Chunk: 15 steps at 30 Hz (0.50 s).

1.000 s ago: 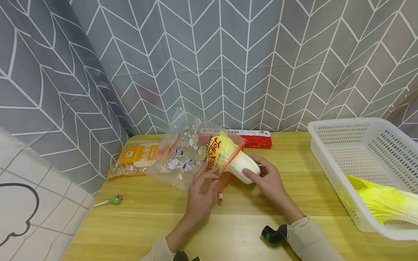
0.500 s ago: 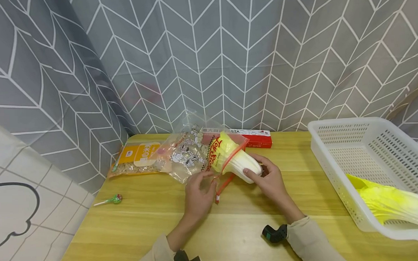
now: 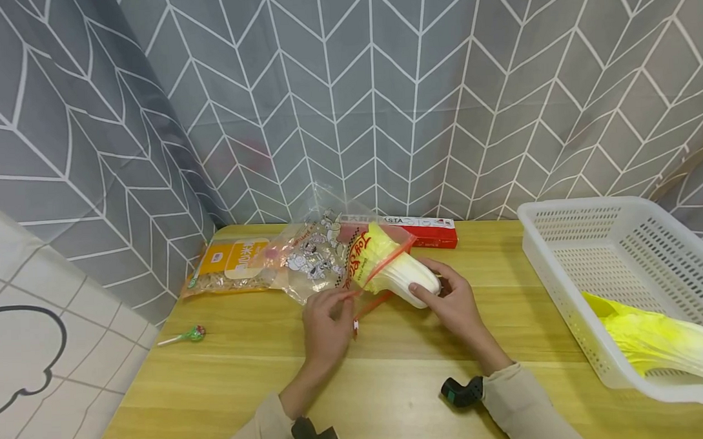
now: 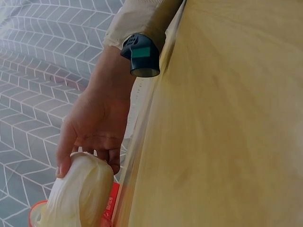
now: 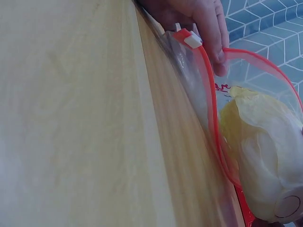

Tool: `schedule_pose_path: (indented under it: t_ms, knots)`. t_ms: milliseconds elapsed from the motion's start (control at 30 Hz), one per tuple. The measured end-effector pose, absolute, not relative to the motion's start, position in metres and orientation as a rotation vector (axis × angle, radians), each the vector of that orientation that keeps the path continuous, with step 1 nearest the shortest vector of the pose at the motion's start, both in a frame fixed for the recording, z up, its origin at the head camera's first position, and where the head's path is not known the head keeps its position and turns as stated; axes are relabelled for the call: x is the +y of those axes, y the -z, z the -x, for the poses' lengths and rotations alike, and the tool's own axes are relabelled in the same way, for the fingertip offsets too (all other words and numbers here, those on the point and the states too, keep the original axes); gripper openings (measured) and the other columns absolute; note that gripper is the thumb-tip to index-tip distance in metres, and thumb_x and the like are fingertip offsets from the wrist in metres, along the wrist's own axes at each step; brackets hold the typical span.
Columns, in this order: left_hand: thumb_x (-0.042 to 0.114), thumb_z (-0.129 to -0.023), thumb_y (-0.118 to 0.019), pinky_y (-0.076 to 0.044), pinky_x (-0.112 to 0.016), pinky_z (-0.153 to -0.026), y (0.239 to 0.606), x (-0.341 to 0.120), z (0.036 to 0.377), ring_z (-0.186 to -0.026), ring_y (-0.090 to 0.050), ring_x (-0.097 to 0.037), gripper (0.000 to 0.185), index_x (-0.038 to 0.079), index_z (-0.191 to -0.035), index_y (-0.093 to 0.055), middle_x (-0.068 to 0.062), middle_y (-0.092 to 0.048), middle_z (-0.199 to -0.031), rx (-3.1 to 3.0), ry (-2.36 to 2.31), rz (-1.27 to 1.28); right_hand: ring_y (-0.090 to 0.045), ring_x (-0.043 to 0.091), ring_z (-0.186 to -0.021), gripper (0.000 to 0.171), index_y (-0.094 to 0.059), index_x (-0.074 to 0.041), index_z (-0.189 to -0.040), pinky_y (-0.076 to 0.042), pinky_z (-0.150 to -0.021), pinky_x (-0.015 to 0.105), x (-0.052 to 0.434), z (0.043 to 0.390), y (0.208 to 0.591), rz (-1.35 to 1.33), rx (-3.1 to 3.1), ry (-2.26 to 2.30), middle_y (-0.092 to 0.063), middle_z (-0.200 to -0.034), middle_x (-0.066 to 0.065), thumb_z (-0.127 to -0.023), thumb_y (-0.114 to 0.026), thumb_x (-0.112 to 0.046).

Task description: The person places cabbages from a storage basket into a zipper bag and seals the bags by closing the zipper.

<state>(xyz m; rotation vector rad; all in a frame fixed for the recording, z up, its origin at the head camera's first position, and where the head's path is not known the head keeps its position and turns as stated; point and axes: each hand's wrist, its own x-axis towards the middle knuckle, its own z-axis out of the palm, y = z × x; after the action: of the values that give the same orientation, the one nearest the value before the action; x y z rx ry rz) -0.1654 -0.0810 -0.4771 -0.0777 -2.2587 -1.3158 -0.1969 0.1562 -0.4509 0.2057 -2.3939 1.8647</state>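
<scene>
A napa cabbage (image 3: 414,278) lies leafy end first inside a clear printed zip bag (image 3: 312,256), its white base sticking out of the mouth. My right hand (image 3: 452,301) grips that base, thumb on top; the left wrist view also shows this hand (image 4: 97,125) around the cabbage (image 4: 78,191). My left hand (image 3: 326,327) pinches the bag's red-edged rim at the near side. In the right wrist view the red rim (image 5: 213,101) stands apart around the leaves, and a white slider (image 5: 192,39) sits at its end beside the left hand's fingers (image 5: 213,35).
Behind the bag lies a red pasta box (image 3: 433,235). An orange food packet (image 3: 228,269) is at the back left, partly under the bag, with a green lollipop (image 3: 195,334) in front. To the right, a white basket (image 3: 564,322) holds another cabbage (image 3: 658,341).
My left hand has shifted slightly left and now pulls the near rim and slider that way, so the bag's mouth is wider. My right hand and the cabbage have barely moved.
</scene>
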Motion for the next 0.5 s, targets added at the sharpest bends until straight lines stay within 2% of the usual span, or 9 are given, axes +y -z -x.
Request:
schedule_pose_path:
  t_ms: [233,367,500]
  knots:
    - [0.011,-0.092,-0.072,-0.046,-0.044,-0.106,0.477,-0.085,0.166,-0.114,-0.063,-0.020,0.016,0.016,-0.105,-0.078,0.001,-0.076,-0.115,-2.168,1.412,0.059,-0.063,0.015,-0.094,0.050,-0.062,-0.015,-0.139,-0.053,-0.080,0.017,0.153,0.197,0.454,-0.168,-2.417,-1.954,-0.063,-0.128,0.014,-0.091,-0.077,-0.020]
    - [0.012,-0.093,-0.073,-0.048,-0.041,-0.105,0.476,-0.086,0.166,-0.115,-0.063,-0.018,0.016,0.017,-0.107,-0.078,0.002,-0.076,-0.117,-2.119,1.401,0.062,-0.064,0.014,-0.097,0.050,-0.062,-0.014,-0.138,-0.054,-0.082,0.018,0.149,0.196,0.456,-0.206,-2.454,-1.985,-0.063,-0.129,0.015,-0.091,-0.077,-0.021]
    - [0.012,-0.093,-0.073,-0.048,-0.037,-0.104,0.475,-0.087,0.166,-0.115,-0.062,-0.018,0.016,0.014,-0.108,-0.078,0.001,-0.075,-0.117,-2.080,1.394,0.098,-0.061,0.016,-0.094,0.052,-0.063,-0.013,-0.136,-0.053,-0.078,0.019,0.145,0.193,0.455,-0.265,-2.491,-1.872,-0.065,-0.126,0.014,-0.087,-0.080,-0.019]
